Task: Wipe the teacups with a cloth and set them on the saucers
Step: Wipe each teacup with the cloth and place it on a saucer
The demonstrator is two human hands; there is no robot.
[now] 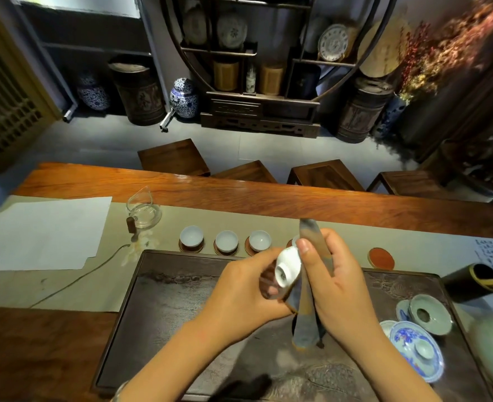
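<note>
- Head view: left hand [240, 291] curls round a white teacup [288, 266] turned on its side, foot toward the camera, above the dark tea tray [164, 300]
- right hand [330, 281] grips the folded cloth [307, 303], thumb pressing the cup's wall
- three cups already sit on saucers; one red saucer [381, 258] lies bare
- risk, as I judge it: the glazed cup could slip and chip on the tray; the dangling cloth might snag

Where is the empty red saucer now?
The empty red saucer lies on the table runner, right of the right hand, just beyond the dark tea tray.
</note>
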